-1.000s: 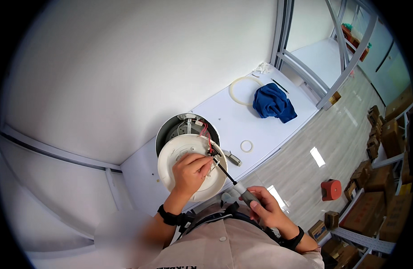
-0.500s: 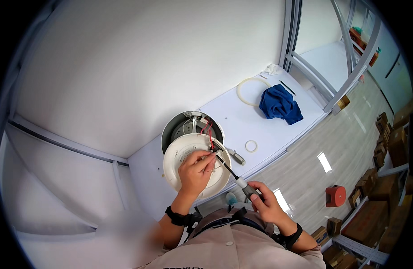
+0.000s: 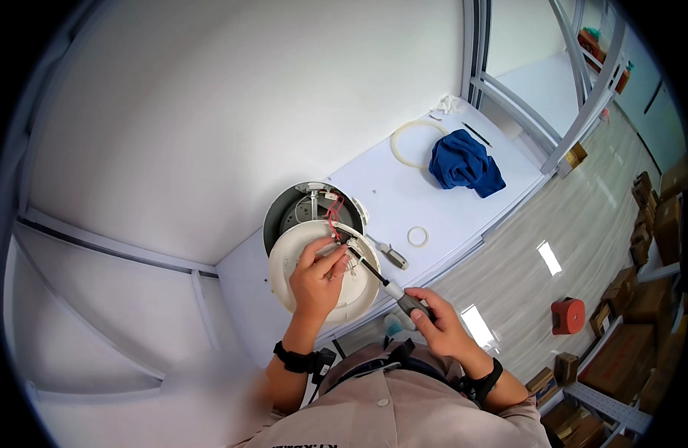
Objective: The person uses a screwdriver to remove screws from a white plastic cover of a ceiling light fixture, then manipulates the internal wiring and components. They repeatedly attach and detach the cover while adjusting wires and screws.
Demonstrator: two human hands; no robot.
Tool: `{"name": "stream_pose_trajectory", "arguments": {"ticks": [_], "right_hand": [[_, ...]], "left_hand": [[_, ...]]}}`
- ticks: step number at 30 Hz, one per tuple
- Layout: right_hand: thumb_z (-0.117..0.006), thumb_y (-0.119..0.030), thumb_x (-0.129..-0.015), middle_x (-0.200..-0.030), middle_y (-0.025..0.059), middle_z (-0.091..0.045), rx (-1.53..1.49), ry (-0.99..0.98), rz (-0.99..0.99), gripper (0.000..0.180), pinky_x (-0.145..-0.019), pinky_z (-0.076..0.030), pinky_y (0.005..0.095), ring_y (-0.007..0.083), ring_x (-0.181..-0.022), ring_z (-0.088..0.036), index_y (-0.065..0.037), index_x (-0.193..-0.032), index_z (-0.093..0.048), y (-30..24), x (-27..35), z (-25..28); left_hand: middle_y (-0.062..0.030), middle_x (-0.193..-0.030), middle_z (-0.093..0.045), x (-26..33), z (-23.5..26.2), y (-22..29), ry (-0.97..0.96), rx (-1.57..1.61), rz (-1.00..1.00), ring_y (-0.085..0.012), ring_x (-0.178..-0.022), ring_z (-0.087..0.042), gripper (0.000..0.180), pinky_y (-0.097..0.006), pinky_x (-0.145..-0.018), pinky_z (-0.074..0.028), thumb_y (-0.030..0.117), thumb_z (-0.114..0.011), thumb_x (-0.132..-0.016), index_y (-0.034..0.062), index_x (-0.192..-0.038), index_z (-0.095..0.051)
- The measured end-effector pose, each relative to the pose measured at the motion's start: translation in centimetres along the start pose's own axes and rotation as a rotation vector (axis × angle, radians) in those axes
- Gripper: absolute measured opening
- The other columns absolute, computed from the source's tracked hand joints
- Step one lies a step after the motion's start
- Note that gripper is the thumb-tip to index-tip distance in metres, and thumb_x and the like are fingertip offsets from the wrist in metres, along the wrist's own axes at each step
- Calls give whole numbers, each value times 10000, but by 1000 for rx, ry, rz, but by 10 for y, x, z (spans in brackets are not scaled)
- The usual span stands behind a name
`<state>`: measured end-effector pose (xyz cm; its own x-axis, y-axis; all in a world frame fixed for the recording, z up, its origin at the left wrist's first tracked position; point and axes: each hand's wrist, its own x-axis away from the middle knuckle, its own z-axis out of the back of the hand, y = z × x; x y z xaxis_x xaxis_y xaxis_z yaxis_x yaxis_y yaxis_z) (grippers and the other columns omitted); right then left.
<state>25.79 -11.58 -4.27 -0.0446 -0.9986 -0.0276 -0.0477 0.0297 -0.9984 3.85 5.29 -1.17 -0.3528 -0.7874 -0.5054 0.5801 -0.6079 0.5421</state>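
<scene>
My right hand (image 3: 439,326) grips the grey handle of a screwdriver (image 3: 405,299). Its dark shaft slants up and left, and the tip reaches small dark and white parts (image 3: 347,240) on a round cream-white cover (image 3: 283,278). On that cover rests my left hand (image 3: 315,280), thumb and fingertips drawn together beside the screwdriver tip; what they pinch is hidden. Red wires (image 3: 334,211) run from these parts into a round, open, grey-lined appliance body (image 3: 278,217). The cover leans over the near side of this body.
A second grey-handled tool (image 3: 394,257) and a small pale ring (image 3: 418,237) lie right of the cover on the white table (image 3: 374,213). Farther back are a large ring (image 3: 398,154), a blue cloth (image 3: 465,164) and a dark pen-like stick (image 3: 477,134). A red stool (image 3: 568,316) stands on the floor.
The view has shifted slightly. The screwdriver tip and both hands sit a little farther left and up in the picture. My left fingers have shifted at the wired parts, slightly more spread.
</scene>
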Motion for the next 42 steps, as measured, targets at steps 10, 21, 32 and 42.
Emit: {"name": "stream_pose_trajectory", "arguments": {"ticks": [10,21,32,42], "right_hand": [[-702,-141,-1007,-1008,99,-641,-6,-20,165,352,-812,-488,322,208,-902,-600,-20,-1333,-648,11,-32,14],[-751,-133,-971,-993,120,-678,70,-41,215,320,-777,-511,338,242,-870,-641,-23,-1266,-695,0,-56,25],[-782,-127,-915,-1003,121,-689,256,22,236,328,-684,-532,367,305,-770,-668,-77,-1235,-727,-30,-60,25],[-754,-139,-924,-965,126,-679,285,29,195,311,-670,-537,388,315,-734,-666,-69,-1227,-734,-40,-58,27]], "left_hand": [[-94,-1215,-709,-5,7,-14,-27,5,27,-168,-823,-718,263,-292,-694,-593,3,-816,-865,29,-1127,-803],[-10,-1198,-735,-14,20,-20,-55,-380,-205,-221,-816,-643,405,-388,-787,-523,119,-891,-720,146,-1118,-823],[-107,-1193,-734,-24,26,-23,-169,-207,-105,-261,-840,-681,406,-373,-747,-565,50,-879,-748,86,-1146,-809],[-93,-1203,-732,-19,23,-24,-173,-232,-143,-258,-864,-674,410,-369,-750,-553,64,-878,-745,97,-1149,-815]]}}
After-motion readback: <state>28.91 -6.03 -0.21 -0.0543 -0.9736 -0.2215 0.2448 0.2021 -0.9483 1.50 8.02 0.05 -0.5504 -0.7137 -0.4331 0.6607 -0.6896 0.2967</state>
